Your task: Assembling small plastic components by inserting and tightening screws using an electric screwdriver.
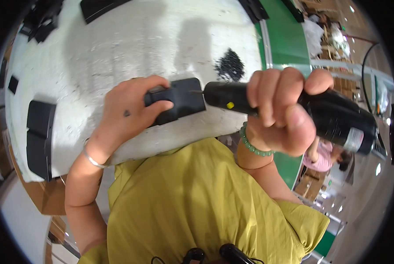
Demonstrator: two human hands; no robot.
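My left hand (133, 99) pinches a flat black part (186, 99) by its left end, thumb and fingers closed on a raised section. The part lies at the middle of the white covered tabletop. In my right hand (285, 108) is a black electric screwdriver (227, 97), its body running off to the right. The thin bit at its front points left and reaches over the right end of the part; whether it touches cannot be made out. A pile of small black screws (230, 66) sits just beyond the screwdriver's front end.
Folded black parts (40, 138) stand at the table's left edge, near a small black piece (13, 84). More black pieces (42, 20) lie at the far left. A green surface (289, 39) borders the table's right side. Farther right, a person in pink (322, 158) is among cartons.
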